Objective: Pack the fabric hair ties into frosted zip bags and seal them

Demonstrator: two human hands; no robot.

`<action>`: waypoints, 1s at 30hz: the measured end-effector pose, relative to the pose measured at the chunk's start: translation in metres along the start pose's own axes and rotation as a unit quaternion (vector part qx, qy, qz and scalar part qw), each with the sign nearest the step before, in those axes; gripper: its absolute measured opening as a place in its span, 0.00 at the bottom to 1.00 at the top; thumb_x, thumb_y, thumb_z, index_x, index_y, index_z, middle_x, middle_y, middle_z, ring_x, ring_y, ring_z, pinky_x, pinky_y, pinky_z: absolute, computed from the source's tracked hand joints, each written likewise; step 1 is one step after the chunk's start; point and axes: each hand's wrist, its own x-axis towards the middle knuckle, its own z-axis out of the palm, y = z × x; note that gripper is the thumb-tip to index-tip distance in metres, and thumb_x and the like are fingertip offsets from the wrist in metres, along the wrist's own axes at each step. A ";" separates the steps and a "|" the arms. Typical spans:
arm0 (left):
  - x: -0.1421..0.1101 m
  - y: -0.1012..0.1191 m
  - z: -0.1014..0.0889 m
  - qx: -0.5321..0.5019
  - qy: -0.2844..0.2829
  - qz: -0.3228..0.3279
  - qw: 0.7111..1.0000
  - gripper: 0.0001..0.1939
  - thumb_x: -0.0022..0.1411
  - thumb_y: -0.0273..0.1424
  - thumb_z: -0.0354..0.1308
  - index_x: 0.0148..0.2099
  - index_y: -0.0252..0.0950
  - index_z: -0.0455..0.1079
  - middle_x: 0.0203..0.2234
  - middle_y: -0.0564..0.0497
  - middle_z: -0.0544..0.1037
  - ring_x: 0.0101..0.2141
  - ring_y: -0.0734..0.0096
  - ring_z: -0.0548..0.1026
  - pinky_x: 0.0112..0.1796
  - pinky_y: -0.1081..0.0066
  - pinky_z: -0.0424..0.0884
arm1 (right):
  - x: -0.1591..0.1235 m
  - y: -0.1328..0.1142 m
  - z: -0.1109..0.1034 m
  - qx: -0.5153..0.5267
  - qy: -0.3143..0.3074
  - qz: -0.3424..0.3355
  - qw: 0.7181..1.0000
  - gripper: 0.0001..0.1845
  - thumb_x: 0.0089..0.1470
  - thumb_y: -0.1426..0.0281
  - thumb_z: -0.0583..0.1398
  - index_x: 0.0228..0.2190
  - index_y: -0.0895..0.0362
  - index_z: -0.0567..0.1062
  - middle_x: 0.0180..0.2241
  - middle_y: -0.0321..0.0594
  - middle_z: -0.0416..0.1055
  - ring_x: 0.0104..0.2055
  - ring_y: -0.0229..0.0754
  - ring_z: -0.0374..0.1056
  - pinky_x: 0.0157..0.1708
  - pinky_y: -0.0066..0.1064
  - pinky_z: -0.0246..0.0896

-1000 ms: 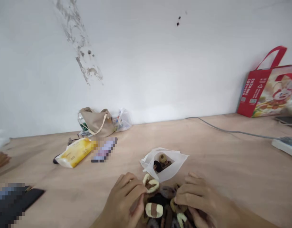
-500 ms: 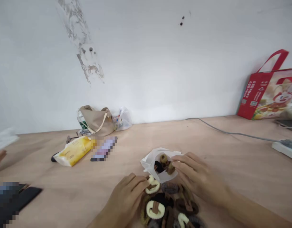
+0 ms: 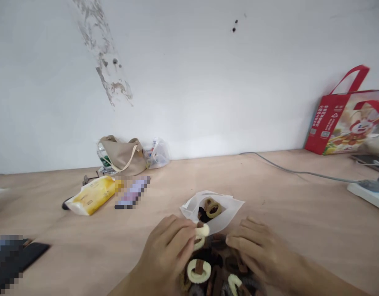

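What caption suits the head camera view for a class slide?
Left hand pinches a cream hair tie beside a white bag.

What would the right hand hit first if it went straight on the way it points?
Most likely the heap of fuzzy hair ties, right at the fingers of the right hand. Depth is unclear, so they may already be touching.

Hair ties (image 3: 199, 271) lie inside and before a bag (image 3: 229, 218).
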 end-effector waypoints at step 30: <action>-0.009 -0.011 0.008 -0.126 -0.230 0.045 0.964 0.15 0.68 0.24 0.44 0.54 0.37 0.65 0.40 0.48 0.78 0.38 0.67 0.74 0.39 0.71 0.70 | -0.036 0.010 -0.020 0.034 -0.087 0.099 0.991 0.20 0.48 0.82 0.52 0.40 0.52 0.69 0.34 0.37 0.74 0.34 0.40 0.69 0.37 0.32 0.62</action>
